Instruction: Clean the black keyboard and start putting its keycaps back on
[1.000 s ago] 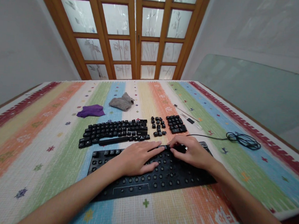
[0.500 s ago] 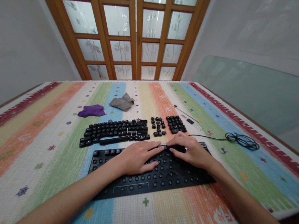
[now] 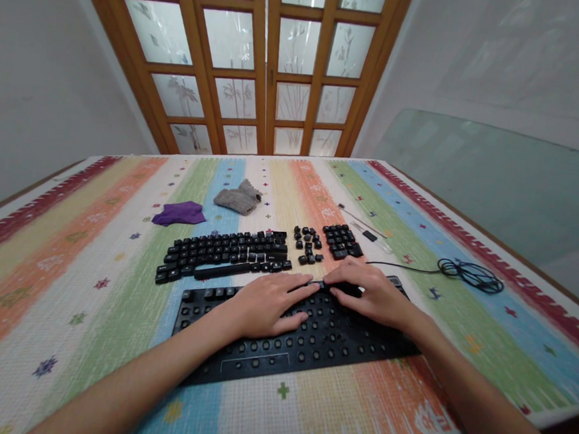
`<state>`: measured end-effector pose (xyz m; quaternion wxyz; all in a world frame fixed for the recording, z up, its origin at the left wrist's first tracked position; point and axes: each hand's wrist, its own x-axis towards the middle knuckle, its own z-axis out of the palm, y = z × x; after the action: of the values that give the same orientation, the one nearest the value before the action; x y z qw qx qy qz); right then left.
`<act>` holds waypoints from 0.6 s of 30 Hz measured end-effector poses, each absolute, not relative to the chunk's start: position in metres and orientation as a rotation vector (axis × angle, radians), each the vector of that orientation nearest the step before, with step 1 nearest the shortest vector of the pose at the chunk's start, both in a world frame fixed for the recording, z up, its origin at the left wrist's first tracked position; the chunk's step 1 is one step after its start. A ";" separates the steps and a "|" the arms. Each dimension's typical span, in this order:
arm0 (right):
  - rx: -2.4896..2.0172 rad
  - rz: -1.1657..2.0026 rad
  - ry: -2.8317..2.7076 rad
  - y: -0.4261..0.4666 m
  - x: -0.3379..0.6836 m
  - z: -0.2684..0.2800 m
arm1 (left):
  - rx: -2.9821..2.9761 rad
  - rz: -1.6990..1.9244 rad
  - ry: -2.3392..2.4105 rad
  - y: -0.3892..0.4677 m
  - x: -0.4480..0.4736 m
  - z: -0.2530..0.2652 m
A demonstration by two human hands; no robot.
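A black keyboard (image 3: 278, 360) lies before me, most of its key positions bare, with a few keycaps (image 3: 216, 293) on its top row at the left. My left hand (image 3: 267, 305) rests flat over its middle, fingers stretched and thumb apart. The left index fingertip reaches the top row, close beside the right fingertips. My right hand (image 3: 364, 290) is bent over the upper right part, thumb and index finger closed around a small black keycap (image 3: 323, 286) at the top row. The keycap is partly hidden by the fingers.
Loose keycaps lie beyond the keyboard in a large block (image 3: 226, 252), a small cluster (image 3: 308, 244) and a number-pad group (image 3: 342, 241). Farther off are a purple cloth (image 3: 179, 213), a grey cloth (image 3: 238, 197), a thin brush-like stick (image 3: 362, 219) and a coiled cable (image 3: 471, 275).
Both hands stay in almost the same place on the keyboard. The whole view has shifted very slightly; nothing else visibly moves.
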<state>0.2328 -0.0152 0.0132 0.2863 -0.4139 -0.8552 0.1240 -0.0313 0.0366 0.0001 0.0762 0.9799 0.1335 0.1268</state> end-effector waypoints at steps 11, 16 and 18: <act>-1.118 0.329 -2.287 -0.016 0.229 0.016 | 2.955 0.356 0.410 0.036 -0.031 0.001; -1.120 0.325 -2.288 -0.016 0.229 0.014 | 2.953 0.358 0.416 0.037 -0.031 0.000; -1.121 0.324 -2.289 -0.016 0.229 0.014 | 2.949 0.362 0.422 0.036 -0.031 0.000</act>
<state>0.2291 -0.0158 0.0139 0.2824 -0.4186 -0.8546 0.1209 -0.0310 0.0365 -0.0001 0.0703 0.9803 0.1403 0.1203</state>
